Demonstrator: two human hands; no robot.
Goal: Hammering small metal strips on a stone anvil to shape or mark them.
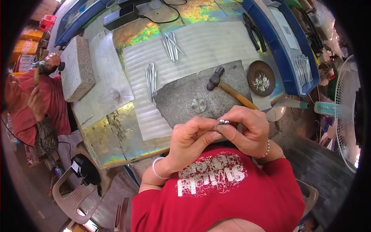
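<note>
In front of my chest, my left hand and my right hand pinch a small shiny metal piece between thumbs and fingertips. The fingers hide most of it, so its exact kind does not show. Just beyond lies a flat grey stone slab bearing a clear or silvery round disc. A ball-peen hammer rests on the slab, its wooden handle reaching toward my right hand. Past the slab's right edge, a brown round dish holds many small silvery slivers.
Metal rods and a second bundle of rods lie on white foam sheeting. Pliers sit beside a blue tray. A fan stands right. At left, a co-worker grips a hammer near a granite block.
</note>
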